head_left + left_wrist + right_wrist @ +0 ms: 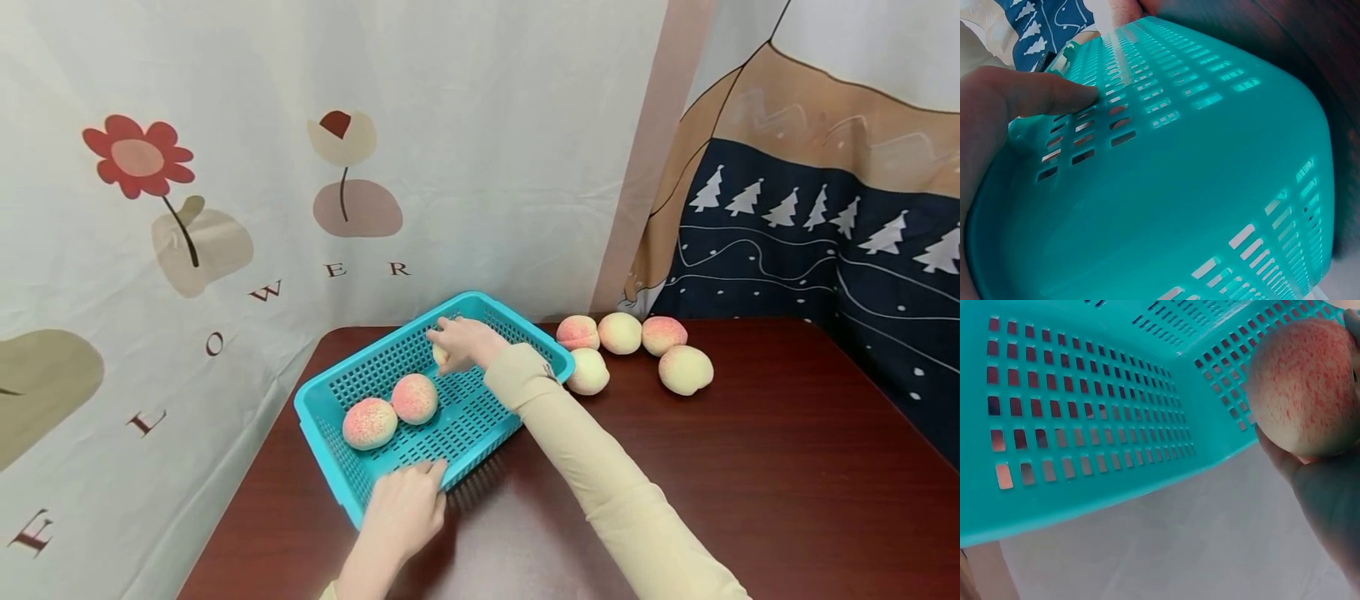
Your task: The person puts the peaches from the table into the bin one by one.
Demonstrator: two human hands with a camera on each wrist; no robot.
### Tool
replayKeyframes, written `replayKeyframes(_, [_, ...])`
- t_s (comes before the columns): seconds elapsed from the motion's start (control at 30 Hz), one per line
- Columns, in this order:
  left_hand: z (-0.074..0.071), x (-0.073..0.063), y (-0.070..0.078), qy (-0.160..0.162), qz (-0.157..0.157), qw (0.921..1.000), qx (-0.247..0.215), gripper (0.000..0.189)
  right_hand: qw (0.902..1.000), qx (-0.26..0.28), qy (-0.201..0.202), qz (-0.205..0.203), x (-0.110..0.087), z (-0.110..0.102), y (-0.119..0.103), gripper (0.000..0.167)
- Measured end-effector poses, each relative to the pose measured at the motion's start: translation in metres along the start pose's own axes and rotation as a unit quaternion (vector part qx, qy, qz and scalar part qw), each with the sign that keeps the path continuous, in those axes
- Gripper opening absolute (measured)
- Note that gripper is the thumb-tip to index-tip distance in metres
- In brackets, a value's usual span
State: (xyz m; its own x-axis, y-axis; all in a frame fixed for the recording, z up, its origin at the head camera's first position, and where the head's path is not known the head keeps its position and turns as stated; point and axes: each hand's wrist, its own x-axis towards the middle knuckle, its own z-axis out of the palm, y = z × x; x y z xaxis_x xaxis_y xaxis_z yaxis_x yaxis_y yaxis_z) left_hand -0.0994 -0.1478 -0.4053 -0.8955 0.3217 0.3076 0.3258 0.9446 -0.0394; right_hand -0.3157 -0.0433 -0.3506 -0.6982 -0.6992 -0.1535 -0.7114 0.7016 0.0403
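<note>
A turquoise perforated basket (480,302) sits at an angle on the table. My left hand (408,504) grips its near rim; in the left wrist view the thumb (1063,92) presses on the holed wall. Over the basket's far half, my right hand (463,340) holds a pale peach with red speckles (1300,387), its fingers curved round the fruit. Inside the basket, towards its left end, lie two pink-and-cream peaches, one by the left wall (370,423) and the other peach (415,398) right beside it.
Several more peaches sit close together on the table right of the basket, among them a cream peach (686,370) and a pinkish peach (577,332). Dark reddish-brown tabletop (765,467) spreads to the right. A printed curtain (487,150) hangs along the table's back edge.
</note>
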Motion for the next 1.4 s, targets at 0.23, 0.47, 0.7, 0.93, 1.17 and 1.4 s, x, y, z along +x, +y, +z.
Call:
replayKeyframes(0.23, [0.0,0.0,0.001,0.002,0.003,1.0,-0.004,0.024,0.9982,-0.057,-0.016,-0.005,0.004,0.005,-0.009,0.074])
replayKeyframes(0.47, [0.0,0.0,0.001,0.003,0.003,1.0,-0.004,0.022,0.9949,-0.097,-0.025,-0.012,0.009,0.008,-0.012,0.077])
replayKeyframes(0.7, [0.0,0.001,0.002,0.013,0.005,0.9999,0.002,0.019,0.9922,-0.111,-0.056,-0.001,0.011,0.01,-0.018,0.071])
replayKeyframes(0.93, [0.001,0.001,0.002,0.017,0.006,0.9998,0.005,0.019,0.9912,-0.126,-0.042,0.009,0.01,0.01,-0.024,0.06])
replayKeyframes(1.17, [0.002,0.0,0.001,0.026,0.01,0.9996,0.011,0.019,0.9911,-0.128,-0.034,0.005,0.006,0.008,-0.022,0.057])
replayKeyframes(1.4, [0.0,-0.001,0.001,0.019,0.007,0.9997,0.012,0.021,0.9921,-0.123,-0.025,0.0,0.0,0.003,-0.017,0.05])
